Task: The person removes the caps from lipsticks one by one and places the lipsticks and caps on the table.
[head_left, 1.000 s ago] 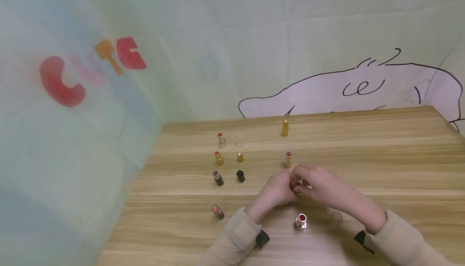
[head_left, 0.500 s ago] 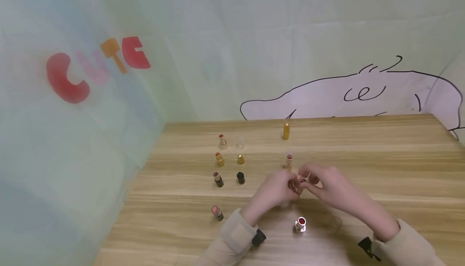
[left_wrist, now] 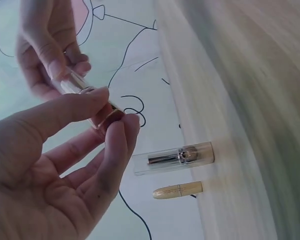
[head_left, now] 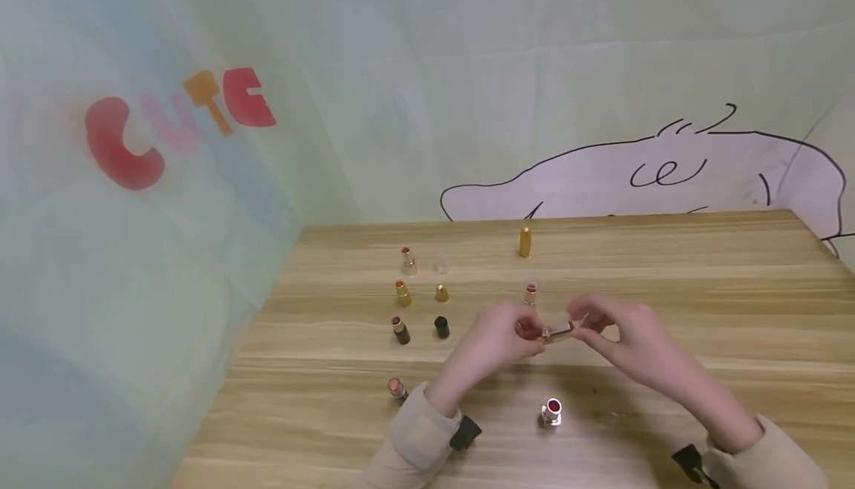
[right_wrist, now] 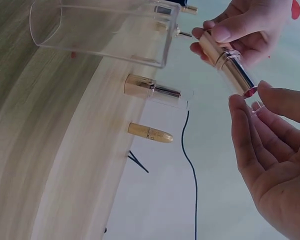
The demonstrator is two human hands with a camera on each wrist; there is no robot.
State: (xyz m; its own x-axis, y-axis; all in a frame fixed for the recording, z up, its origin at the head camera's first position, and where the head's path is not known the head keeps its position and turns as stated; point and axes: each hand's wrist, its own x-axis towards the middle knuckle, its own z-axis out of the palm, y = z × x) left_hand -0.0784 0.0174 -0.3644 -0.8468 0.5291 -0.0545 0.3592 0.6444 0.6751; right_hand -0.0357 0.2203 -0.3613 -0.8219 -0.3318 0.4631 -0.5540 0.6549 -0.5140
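Note:
Between the hands, above the table, is a lipstick (head_left: pixel 558 332) with a shiny gold base. My left hand (head_left: pixel 496 338) holds it by the base, thumb against fingertips. At the other end, my right hand (head_left: pixel 626 332) pinches a clear cap (left_wrist: pixel 71 84), which surrounds the lipstick's metal tube. A red tip shows by the right fingertips in the right wrist view. Nearer the person, an uncapped lipstick (head_left: pixel 551 412) with a dark red tip stands on the table. Just beyond the hands stands a lipstick in a clear cap (right_wrist: pixel 152 90).
A closed gold lipstick (head_left: pixel 525 243) stands near the back edge. On the left is a column of uncapped lipsticks (head_left: pixel 403 294), with a clear cap (head_left: pixel 441 263), a gold cap (head_left: pixel 442 293) and a black cap (head_left: pixel 441 327) beside them. Another clear cap (right_wrist: pixel 97 30) is on the table.
The hands have drawn apart and the right hand has shifted right. The lipstick between them, mostly hidden by fingers before, now shows lengthwise. The standing lipsticks have stayed in place.

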